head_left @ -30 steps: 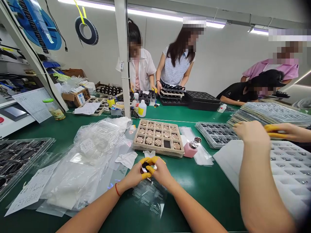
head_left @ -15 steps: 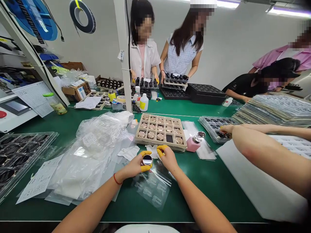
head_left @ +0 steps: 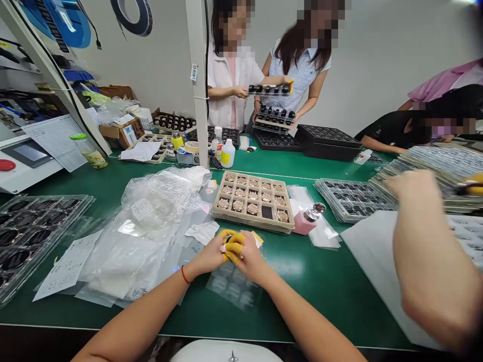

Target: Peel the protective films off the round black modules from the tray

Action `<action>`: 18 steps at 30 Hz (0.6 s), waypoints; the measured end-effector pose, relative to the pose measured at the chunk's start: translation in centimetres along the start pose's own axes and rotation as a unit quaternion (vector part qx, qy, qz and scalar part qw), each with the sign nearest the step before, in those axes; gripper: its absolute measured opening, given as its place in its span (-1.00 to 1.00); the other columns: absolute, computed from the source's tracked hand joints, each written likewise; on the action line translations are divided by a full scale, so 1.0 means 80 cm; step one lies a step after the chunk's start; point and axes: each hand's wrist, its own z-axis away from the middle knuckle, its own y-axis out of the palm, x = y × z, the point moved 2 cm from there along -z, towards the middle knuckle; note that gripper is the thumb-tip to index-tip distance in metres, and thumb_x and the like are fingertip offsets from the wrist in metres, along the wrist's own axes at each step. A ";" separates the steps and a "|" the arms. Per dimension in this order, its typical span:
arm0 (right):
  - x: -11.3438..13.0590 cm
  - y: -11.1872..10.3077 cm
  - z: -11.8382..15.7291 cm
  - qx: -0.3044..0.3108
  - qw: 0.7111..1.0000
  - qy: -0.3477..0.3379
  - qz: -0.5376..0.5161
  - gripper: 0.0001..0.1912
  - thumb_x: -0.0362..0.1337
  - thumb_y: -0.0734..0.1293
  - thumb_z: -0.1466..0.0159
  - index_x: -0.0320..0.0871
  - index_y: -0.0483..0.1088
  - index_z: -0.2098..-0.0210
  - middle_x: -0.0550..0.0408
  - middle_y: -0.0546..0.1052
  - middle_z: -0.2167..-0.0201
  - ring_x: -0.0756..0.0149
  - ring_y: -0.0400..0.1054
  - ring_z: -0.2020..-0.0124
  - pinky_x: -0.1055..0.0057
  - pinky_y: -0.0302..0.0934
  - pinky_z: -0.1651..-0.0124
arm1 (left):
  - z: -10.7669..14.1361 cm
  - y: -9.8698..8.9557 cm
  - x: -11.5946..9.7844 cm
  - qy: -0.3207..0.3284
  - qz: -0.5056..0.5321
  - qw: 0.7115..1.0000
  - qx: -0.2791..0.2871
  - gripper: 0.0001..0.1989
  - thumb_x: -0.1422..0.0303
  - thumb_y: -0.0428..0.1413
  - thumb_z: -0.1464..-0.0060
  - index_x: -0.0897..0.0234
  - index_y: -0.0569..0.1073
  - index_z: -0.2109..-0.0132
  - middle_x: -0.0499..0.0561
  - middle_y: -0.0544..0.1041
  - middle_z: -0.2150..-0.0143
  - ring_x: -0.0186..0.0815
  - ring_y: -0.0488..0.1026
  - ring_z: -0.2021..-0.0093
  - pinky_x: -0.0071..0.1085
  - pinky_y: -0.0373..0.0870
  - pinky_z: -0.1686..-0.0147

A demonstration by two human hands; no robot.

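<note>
At the near side of the bench (head_left: 313,296), both hands are brought together over a clear plastic sheet (head_left: 234,289) bearing blurred white marks. Left hand (head_left: 214,252): fingers in yellow covers, grasping a small dark piece (head_left: 228,240), most of which is hidden. Right hand (head_left: 249,255): fingers, likewise covered, bent inward against those of the left; whether they grip the piece or merely press on it cannot be told. The small dark piece is between the two hands, on the near side of a beige tray (head_left: 252,223) bearing rose-gold watch cases (head_left: 252,208) in rows. Just beside the tray, at its right, stands a pink bottle (head_left: 304,221) with a metal cap. Crumpled white tissue (head_left: 203,232) lies near the left hand. Further left, clear plastic wrapping (head_left: 147,241) is heaped. At far right, a co-worker's bent arm (head_left: 430,256), blurred, extends above a white sheet (head_left: 377,251).
</note>
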 end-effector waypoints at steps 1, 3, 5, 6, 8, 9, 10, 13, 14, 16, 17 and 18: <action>0.002 0.004 0.000 -0.007 1.000 -0.012 0.009 -0.84 -0.33 0.23 -0.23 -0.03 0.44 0.32 0.08 0.46 0.31 0.25 0.19 0.23 0.24 0.05 0.13 | 0.000 0.001 0.000 0.005 -0.002 1.000 0.005 -0.61 0.47 0.14 0.08 0.27 0.30 0.05 0.03 0.39 0.14 -0.28 0.37 0.19 -0.39 0.32 0.25; -0.003 0.008 -0.001 -0.042 0.999 -0.004 0.026 -0.81 -0.33 0.20 -0.24 -0.04 0.45 0.33 0.06 0.45 0.35 0.25 0.18 0.26 0.23 0.04 0.14 | 0.000 0.003 0.004 -0.014 0.024 1.000 0.007 -0.59 0.44 0.15 0.07 0.28 0.27 0.03 0.01 0.39 0.19 -0.31 0.37 0.24 -0.40 0.32 0.30; -0.011 0.011 0.001 -0.067 0.997 0.012 0.028 -0.81 -0.32 0.20 -0.25 -0.05 0.46 0.32 0.07 0.44 0.37 0.27 0.18 0.28 0.23 0.04 0.15 | -0.001 0.001 0.007 -0.038 0.066 0.997 -0.007 -0.53 0.42 0.16 0.07 0.26 0.21 -0.01 -0.01 0.39 0.23 -0.34 0.37 0.30 -0.42 0.31 0.34; -0.013 0.012 0.002 -0.069 0.997 0.009 0.026 -0.81 -0.32 0.21 -0.25 -0.04 0.46 0.32 0.07 0.44 0.38 0.27 0.18 0.29 0.24 0.04 0.16 | -0.001 -0.001 0.007 -0.039 0.073 0.996 -0.015 -0.52 0.43 0.16 0.07 0.26 0.19 -0.01 -0.02 0.39 0.24 -0.35 0.37 0.31 -0.43 0.31 0.35; -0.011 0.015 0.006 -0.057 0.998 -0.015 0.031 -0.82 -0.31 0.22 -0.24 -0.02 0.47 0.33 0.08 0.45 0.39 0.26 0.18 0.28 0.25 0.03 0.17 | -0.002 -0.004 0.006 -0.015 0.042 0.999 -0.026 -0.53 0.48 0.14 0.09 0.25 0.22 -0.01 -0.02 0.39 0.23 -0.34 0.36 0.29 -0.43 0.30 0.32; -0.009 0.017 0.006 -0.050 0.998 -0.027 0.039 -0.82 -0.31 0.23 -0.23 -0.01 0.47 0.34 0.08 0.45 0.39 0.25 0.17 0.27 0.25 0.03 0.17 | -0.002 -0.004 0.005 -0.001 0.015 1.000 -0.023 -0.57 0.50 0.12 0.09 0.25 0.26 0.02 -0.02 0.39 0.22 -0.34 0.36 0.28 -0.43 0.30 0.31; -0.007 0.019 0.006 -0.046 0.997 -0.033 0.050 -0.82 -0.32 0.23 -0.23 0.00 0.48 0.34 0.07 0.45 0.38 0.24 0.16 0.26 0.25 0.02 0.17 | -0.002 -0.004 0.004 0.010 -0.008 1.000 -0.013 -0.63 0.50 0.11 0.08 0.27 0.30 0.07 -0.02 0.39 0.22 -0.34 0.35 0.27 -0.43 0.29 0.31; -0.007 0.017 0.000 -0.064 0.995 0.004 0.071 -0.80 -0.30 0.20 -0.25 -0.01 0.47 0.32 0.05 0.45 0.37 0.22 0.16 0.25 0.23 0.02 0.14 | -0.001 0.000 0.004 -0.002 -0.001 1.000 0.014 -0.74 0.47 0.11 0.05 0.29 0.32 0.15 -0.03 0.38 0.28 -0.35 0.34 0.32 -0.44 0.29 0.37; -0.009 0.015 -0.001 -0.077 0.995 0.023 0.067 -0.80 -0.29 0.19 -0.26 -0.03 0.47 0.31 0.04 0.45 0.37 0.22 0.17 0.25 0.22 0.02 0.13 | -0.001 0.000 0.005 -0.014 0.022 1.000 0.016 -0.71 0.45 0.12 0.04 0.29 0.30 0.12 -0.04 0.38 0.30 -0.36 0.35 0.34 -0.45 0.29 0.38; -0.011 0.011 -0.001 -0.098 0.993 0.046 0.053 -0.80 -0.28 0.19 -0.27 -0.06 0.46 0.30 0.04 0.45 0.38 0.23 0.19 0.26 0.23 0.02 0.13 | -0.002 0.000 0.006 -0.029 0.056 0.998 0.004 -0.61 0.43 0.15 0.05 0.27 0.25 0.04 -0.04 0.39 0.29 -0.36 0.36 0.32 -0.45 0.30 0.36; -0.010 0.011 0.001 -0.101 0.993 0.045 0.047 -0.81 -0.27 0.19 -0.27 -0.06 0.45 0.30 0.04 0.45 0.38 0.24 0.19 0.26 0.23 0.02 0.14 | -0.002 -0.001 0.007 -0.031 0.061 0.998 -0.002 -0.57 0.43 0.16 0.06 0.27 0.23 0.02 -0.04 0.39 0.27 -0.35 0.37 0.32 -0.44 0.31 0.34; -0.009 0.012 0.004 -0.094 0.994 0.038 0.044 -0.81 -0.27 0.19 -0.27 -0.05 0.45 0.30 0.05 0.45 0.38 0.25 0.19 0.27 0.24 0.02 0.15 | -0.002 -0.002 0.007 -0.029 0.056 0.998 -0.005 -0.55 0.44 0.16 0.07 0.26 0.23 0.01 -0.03 0.39 0.25 -0.36 0.37 0.31 -0.44 0.31 0.34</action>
